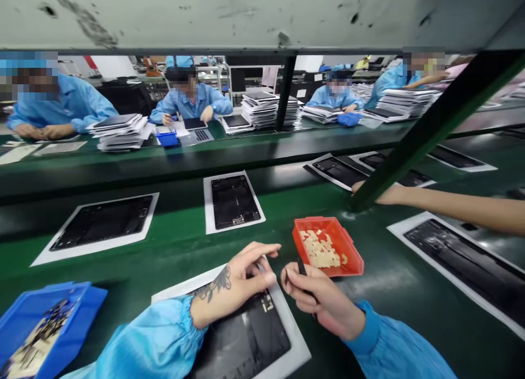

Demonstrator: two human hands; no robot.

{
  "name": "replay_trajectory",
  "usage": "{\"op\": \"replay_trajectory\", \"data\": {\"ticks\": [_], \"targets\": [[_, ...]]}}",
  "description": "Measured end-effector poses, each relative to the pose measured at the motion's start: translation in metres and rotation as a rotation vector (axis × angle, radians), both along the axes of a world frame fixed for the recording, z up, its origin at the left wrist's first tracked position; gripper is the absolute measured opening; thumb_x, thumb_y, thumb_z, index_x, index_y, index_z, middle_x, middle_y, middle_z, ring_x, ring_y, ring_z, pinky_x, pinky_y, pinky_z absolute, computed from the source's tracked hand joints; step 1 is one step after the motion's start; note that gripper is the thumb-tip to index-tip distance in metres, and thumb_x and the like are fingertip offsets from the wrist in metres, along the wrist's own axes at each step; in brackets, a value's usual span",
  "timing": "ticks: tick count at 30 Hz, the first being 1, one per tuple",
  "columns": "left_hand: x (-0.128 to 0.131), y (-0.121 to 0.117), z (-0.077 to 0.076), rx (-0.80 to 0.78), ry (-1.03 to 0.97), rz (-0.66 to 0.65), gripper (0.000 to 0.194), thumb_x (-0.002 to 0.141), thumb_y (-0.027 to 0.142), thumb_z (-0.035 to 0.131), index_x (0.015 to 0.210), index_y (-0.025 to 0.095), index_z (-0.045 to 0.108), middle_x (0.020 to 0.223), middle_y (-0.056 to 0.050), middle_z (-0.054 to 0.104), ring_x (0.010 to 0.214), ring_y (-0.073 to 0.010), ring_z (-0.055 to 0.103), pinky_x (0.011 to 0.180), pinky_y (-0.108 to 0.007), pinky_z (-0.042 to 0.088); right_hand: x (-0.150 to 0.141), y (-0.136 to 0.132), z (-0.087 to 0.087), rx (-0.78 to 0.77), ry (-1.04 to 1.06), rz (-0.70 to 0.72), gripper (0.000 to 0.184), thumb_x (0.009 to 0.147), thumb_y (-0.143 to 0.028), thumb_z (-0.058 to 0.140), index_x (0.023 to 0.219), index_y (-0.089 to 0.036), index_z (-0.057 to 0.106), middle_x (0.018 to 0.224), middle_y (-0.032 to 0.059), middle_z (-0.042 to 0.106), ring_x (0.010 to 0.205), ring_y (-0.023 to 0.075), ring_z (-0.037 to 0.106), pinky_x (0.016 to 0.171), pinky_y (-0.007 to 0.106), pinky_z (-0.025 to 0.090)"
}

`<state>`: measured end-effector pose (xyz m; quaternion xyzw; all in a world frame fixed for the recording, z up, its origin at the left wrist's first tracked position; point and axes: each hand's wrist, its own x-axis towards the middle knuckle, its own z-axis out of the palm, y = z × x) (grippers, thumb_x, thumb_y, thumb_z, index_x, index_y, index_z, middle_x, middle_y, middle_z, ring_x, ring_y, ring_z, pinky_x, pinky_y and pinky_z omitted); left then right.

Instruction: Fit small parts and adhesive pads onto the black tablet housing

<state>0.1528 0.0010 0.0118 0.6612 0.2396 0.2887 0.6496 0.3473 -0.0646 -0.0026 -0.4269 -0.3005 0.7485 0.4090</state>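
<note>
My left hand (pixel 238 283), in a blue sleeve, is over the black device panel (pixel 246 340) on its white sheet. Its fingers are partly stretched out, thumb apart from the forefinger, with nothing visible between them. To the right, my right hand (pixel 315 294) is closed around a slim black tool (pixel 302 267), perhaps tweezers; its tip is hard to make out. Just beyond that hand stands a red tray (pixel 355 253) holding small cream-coloured pieces (pixel 320 250). Small metallic parts show at the panel's upper edge, near my left thumb.
At lower left sits a blue bin (pixel 88 313) of small dark and pale parts. More panels on white sheets (pixel 234 201) lie along the green bench. A neighbour's arm (pixel 451 204) reaches in from the right, past a slanting green post (pixel 426 144). Co-workers sit opposite behind stacks.
</note>
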Motion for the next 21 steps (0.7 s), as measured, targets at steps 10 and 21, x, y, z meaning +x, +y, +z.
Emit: {"op": "replay_trajectory", "data": {"ticks": [10, 21], "targets": [[0.046, 0.005, 0.002, 0.002, 0.032, 0.069, 0.021, 0.082, 0.029, 0.066, 0.069, 0.014, 0.072, 0.080, -0.006, 0.064, 0.077, -0.0163, 0.060, 0.076, -0.028, 0.046, 0.019, -0.002, -0.001, -0.001, -0.082, -0.034, 0.033, 0.080, -0.043, 0.067, 0.081, -0.011, 0.059, 0.066, -0.0003, 0.053, 0.040, -0.0008, 0.023, 0.037, 0.018, 0.007], [0.078, 0.008, 0.000, -0.156, 0.113, 0.072, 0.019, 0.075, 0.031, 0.071, 0.071, 0.013, 0.067, 0.068, -0.001, 0.063, 0.062, -0.0107, 0.052, 0.061, -0.022, 0.040, 0.049, -0.005, 0.013, 0.351, -0.641, -0.140, 0.019, 0.080, -0.034, 0.066, 0.074, -0.016, 0.062, 0.066, -0.0033, 0.052, 0.062, 0.0088, 0.044, 0.059, 0.022, 0.035]]}}
